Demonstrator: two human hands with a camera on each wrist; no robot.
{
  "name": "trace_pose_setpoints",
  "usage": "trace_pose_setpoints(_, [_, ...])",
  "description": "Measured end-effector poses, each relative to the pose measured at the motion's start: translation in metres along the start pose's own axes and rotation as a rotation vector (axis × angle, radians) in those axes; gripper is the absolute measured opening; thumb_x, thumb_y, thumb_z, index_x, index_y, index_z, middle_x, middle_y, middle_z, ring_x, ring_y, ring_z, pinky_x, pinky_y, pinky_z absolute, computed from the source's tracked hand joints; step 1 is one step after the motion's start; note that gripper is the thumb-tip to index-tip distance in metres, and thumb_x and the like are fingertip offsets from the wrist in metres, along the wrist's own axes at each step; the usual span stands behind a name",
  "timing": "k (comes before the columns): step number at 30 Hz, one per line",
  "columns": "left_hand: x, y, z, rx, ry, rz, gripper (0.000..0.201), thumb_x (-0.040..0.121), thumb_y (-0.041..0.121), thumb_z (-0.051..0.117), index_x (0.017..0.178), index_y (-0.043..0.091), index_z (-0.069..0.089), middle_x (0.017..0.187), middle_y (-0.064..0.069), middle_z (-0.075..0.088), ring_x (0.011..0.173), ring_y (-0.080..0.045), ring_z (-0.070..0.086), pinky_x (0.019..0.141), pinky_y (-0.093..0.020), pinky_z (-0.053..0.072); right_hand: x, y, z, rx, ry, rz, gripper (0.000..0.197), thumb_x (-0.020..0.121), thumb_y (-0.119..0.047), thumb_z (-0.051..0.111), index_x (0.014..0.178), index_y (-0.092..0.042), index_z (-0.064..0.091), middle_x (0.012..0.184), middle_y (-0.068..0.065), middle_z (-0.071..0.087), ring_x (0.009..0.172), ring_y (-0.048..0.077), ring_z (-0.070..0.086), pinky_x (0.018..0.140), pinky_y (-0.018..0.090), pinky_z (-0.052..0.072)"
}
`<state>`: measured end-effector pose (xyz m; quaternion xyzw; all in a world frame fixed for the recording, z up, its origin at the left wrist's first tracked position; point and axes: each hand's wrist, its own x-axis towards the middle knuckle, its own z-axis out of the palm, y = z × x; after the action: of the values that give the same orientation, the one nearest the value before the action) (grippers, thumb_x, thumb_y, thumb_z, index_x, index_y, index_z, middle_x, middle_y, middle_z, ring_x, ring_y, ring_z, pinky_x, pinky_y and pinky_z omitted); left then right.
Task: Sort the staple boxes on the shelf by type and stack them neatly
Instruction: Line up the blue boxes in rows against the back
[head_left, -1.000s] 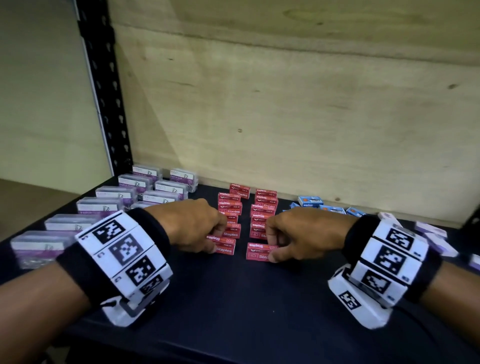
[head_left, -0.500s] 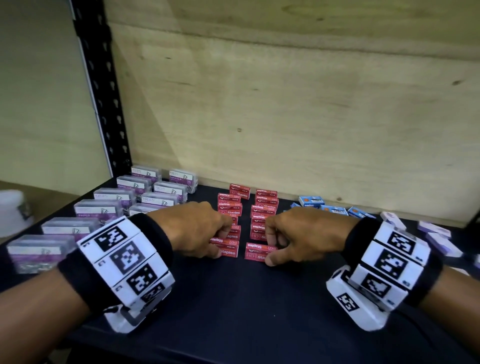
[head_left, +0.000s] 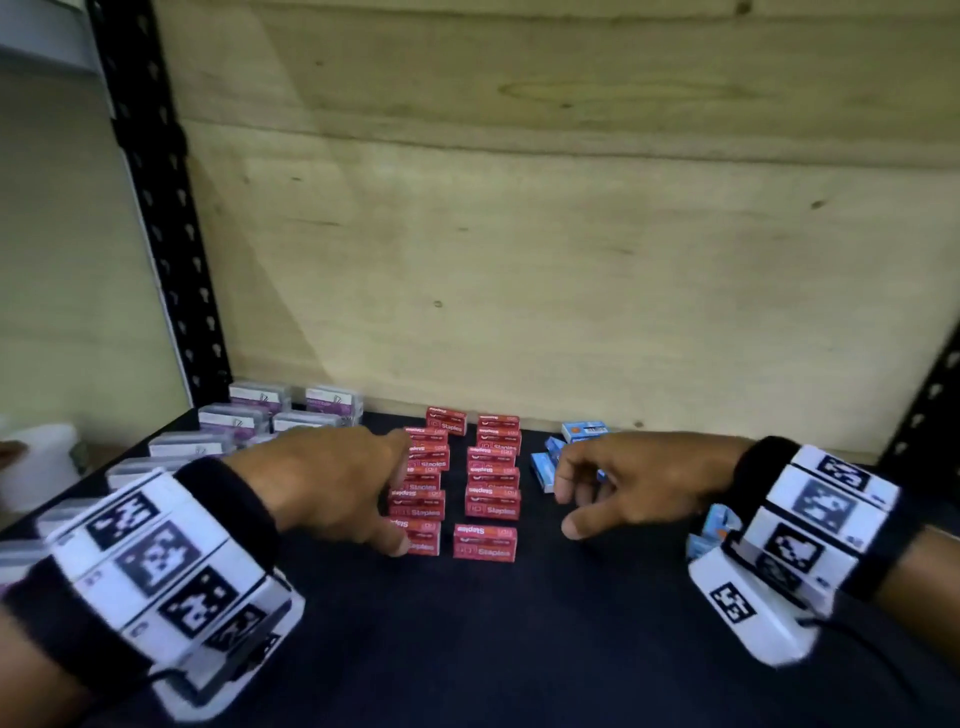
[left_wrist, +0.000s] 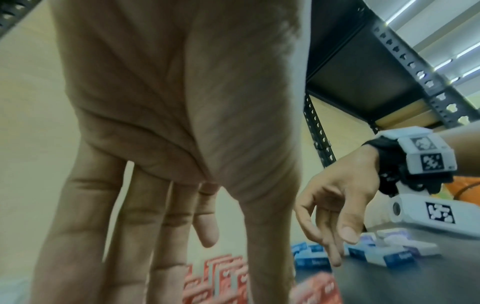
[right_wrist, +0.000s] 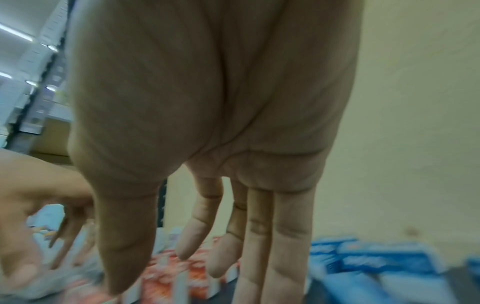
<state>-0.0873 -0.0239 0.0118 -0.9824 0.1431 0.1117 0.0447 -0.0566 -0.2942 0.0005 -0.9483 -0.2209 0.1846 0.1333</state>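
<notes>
Left hand with relaxed, released grip touching red staple boxes, right hand loose, holding nothing, above blue boxes, dark shelf

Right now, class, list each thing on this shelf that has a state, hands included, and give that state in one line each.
left hand: open, fingers straight, beside the left red column, holding nothing.
right hand: open, fingers loosely curled, empty, above the shelf.
red staple boxes: sorted into two columns, slightly uneven.
blue staple boxes: loose, jumbled, not stacked.
purple-and-clear boxes: set in rows on the left.
shelf: dark bare surface in front.
</notes>
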Motion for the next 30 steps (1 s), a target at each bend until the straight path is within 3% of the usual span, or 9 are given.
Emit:
trace_pose_setpoints(2, [0.004,0.008,-0.012,0.030,0.039,0.018,0.040,0.079,0.062,0.068,0.089,0.035,0.040,0.086,0.017,0.057,0.079,-0.007,0.055,0.069,-0.029,0.040,-0.002,0.015,-0.013,-0.029,0.041,0.039,0.028,0.083,-0.048,0.073,0.102,-0.030,0.062,0.093,-0.006,0.071,0.080,0.015,0.067,0.081,0.032,0.053])
trace_pose_setpoints(5, [0.017,0.024,-0.027,0.084,0.093,0.072,0.039,0.080,0.067,0.063,0.098,0.035,0.049,0.087,0.017,0.057,0.080,-0.008,0.055,0.066,-0.030,0.041,-0.003,0.038,-0.030,-0.094,0.083,0.098,0.027,0.086,-0.047,0.071,0.105,-0.030,0.062,0.092,-0.010,0.068,0.081,0.011,0.064,0.076,0.026,0.049])
trace_pose_setpoints(9, [0.049,0.048,-0.040,0.112,0.076,0.122,0.040,0.082,0.068,0.060,0.105,0.036,0.056,0.086,0.018,0.056,0.085,-0.009,0.057,0.067,-0.029,0.041,-0.003,0.062,-0.046,-0.146,0.097,0.161,0.030,0.089,-0.043,0.069,0.113,-0.027,0.060,0.098,-0.012,0.063,0.077,0.002,0.057,0.051,0.009,0.041])
trace_pose_setpoints(10, [0.057,0.054,-0.043,0.118,0.071,0.130,0.039,0.082,0.068,0.060,0.106,0.037,0.056,0.084,0.017,0.053,0.087,-0.011,0.056,0.067,-0.029,0.041,-0.001,0.067,-0.048,-0.152,0.091,0.173,0.031,0.089,-0.044,0.069,0.114,-0.027,0.059,0.100,-0.011,0.062,0.076,0.002,0.057,0.051,0.009,0.041])
trace_pose_setpoints(14, [0.096,0.075,-0.051,0.147,0.047,0.153,0.044,0.083,0.066,0.060,0.111,0.032,0.061,0.092,0.012,0.059,0.096,-0.017,0.059,0.075,-0.032,0.046,0.011,0.086,-0.058,-0.217,0.071,0.210,0.032,0.087,-0.050,0.069,0.112,-0.033,0.057,0.107,-0.011,0.061,0.092,0.009,0.059,0.082,0.027,0.046])
trace_pose_setpoints(18, [0.134,0.095,-0.048,0.216,-0.003,0.170,0.058,0.080,0.072,0.059,0.110,0.024,0.066,0.106,0.002,0.067,0.094,-0.022,0.064,0.073,-0.034,0.050,0.025,0.094,-0.060,-0.277,0.005,0.209,0.043,0.089,-0.050,0.068,0.124,-0.027,0.055,0.116,-0.007,0.059,0.102,0.016,0.058,0.089,0.031,0.047])
trace_pose_setpoints(24, [0.170,0.113,-0.041,0.225,-0.124,0.160,0.068,0.071,0.078,0.063,0.089,0.013,0.066,0.081,-0.001,0.065,0.065,-0.021,0.055,0.058,-0.031,0.043,0.050,0.104,-0.060,-0.338,-0.063,0.176,0.041,0.087,-0.048,0.071,0.116,-0.024,0.055,0.115,-0.001,0.061,0.101,0.021,0.059,0.082,0.030,0.046])
trace_pose_setpoints(27, [0.178,0.117,-0.038,0.223,-0.162,0.153,0.065,0.071,0.075,0.066,0.090,0.012,0.065,0.077,0.000,0.059,0.064,-0.021,0.053,0.058,-0.032,0.042,0.057,0.108,-0.059,-0.328,-0.058,0.170,0.035,0.084,-0.046,0.074,0.105,-0.028,0.053,0.105,-0.004,0.060,0.094,0.018,0.058,0.073,0.026,0.046])
trace_pose_setpoints(30, [0.180,0.119,-0.039,0.206,-0.173,0.149,0.062,0.073,0.070,0.069,0.095,0.011,0.067,0.082,-0.001,0.060,0.066,-0.021,0.052,0.058,-0.032,0.042,0.057,0.108,-0.059,-0.345,-0.032,0.160,0.033,0.084,-0.046,0.074,0.101,-0.028,0.051,0.088,-0.011,0.052,0.077,0.011,0.050,0.058,0.022,0.035])
